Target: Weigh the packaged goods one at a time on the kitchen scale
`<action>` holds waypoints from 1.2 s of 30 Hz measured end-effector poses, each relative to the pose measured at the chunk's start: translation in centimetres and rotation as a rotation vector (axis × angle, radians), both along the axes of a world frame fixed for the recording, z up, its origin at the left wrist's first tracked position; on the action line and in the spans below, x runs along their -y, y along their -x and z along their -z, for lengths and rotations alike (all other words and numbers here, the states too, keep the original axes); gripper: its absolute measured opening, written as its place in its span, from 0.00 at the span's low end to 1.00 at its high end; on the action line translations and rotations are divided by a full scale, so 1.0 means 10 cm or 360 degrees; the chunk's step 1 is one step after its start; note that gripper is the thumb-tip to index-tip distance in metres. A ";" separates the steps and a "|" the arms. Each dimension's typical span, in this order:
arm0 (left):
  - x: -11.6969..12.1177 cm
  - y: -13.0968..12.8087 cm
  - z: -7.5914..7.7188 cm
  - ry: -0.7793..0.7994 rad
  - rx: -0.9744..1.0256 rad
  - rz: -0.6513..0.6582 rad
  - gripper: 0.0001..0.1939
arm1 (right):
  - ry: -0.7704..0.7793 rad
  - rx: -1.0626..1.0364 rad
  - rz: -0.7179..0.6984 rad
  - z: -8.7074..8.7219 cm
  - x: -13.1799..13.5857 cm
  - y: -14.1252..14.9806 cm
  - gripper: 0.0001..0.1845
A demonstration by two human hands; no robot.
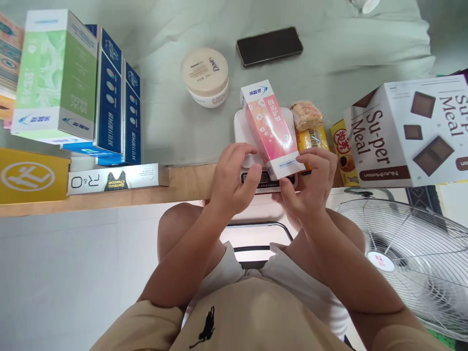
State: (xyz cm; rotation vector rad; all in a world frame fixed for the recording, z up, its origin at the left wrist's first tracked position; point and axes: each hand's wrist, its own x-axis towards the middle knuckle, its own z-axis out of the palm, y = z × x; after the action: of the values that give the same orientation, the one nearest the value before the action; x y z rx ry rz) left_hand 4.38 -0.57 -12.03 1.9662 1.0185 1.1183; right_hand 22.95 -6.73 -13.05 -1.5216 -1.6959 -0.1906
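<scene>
A pink and white toothpaste box lies slantwise on a small white kitchen scale. Its near end hangs over the scale's dark display strip and partly hides it. My right hand pinches the near right corner of the box, fingertips at its right side and thumb at its front end. On the other side, my left hand is open, with fingers bent over the scale's left edge and the thumb apart, holding nothing. A yellow snack packet and a clear-wrapped snack lie just right of the scale.
A cream jar and a black phone stand farther back. Upright green and blue boxes line the left, with a bamboo charcoal box along the edge. A large Su-per Meal box and a fan are right.
</scene>
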 end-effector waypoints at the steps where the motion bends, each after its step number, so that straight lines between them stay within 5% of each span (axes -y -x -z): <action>1: 0.00 0.00 0.00 0.0022 0.0001 0.0010 0.22 | -0.0002 -0.0022 -0.0020 -0.01 0.00 -0.01 0.19; 12: -0.21 -0.02 0.04 -0.0042 -0.0039 -0.0029 0.26 | 0.0145 -0.0128 -0.0029 -0.11 -0.02 0.11 0.25; 18: -0.46 -0.13 0.00 -0.0188 0.0059 -0.0032 0.32 | 0.0778 0.0073 0.0123 -0.52 -0.30 0.17 0.31; 25: -0.35 -0.19 -0.16 -0.0060 0.0312 -0.0082 0.33 | 0.1321 0.0226 0.0253 -0.94 -0.52 0.29 0.34; 31: -0.29 -0.01 -0.56 -0.0152 0.0519 -0.0074 0.31 | 0.0997 -0.0215 -0.0137 -1.57 -0.50 -0.32 0.41; 34: -0.38 -0.06 -0.76 -0.0098 0.0377 0.0063 0.32 | 0.0906 -0.0021 -0.0106 -1.91 -0.71 -0.80 0.48; 36: -0.46 -0.17 -0.86 0.0008 0.0224 0.0131 0.29 | 0.1090 0.0170 0.0015 -2.06 -0.91 -1.07 0.48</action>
State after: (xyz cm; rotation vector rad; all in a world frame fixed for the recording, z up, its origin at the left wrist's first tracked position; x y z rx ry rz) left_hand 6.10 4.02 -3.39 1.8787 0.8581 1.1887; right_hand 33.65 2.35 7.58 -2.0329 -1.9501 0.3488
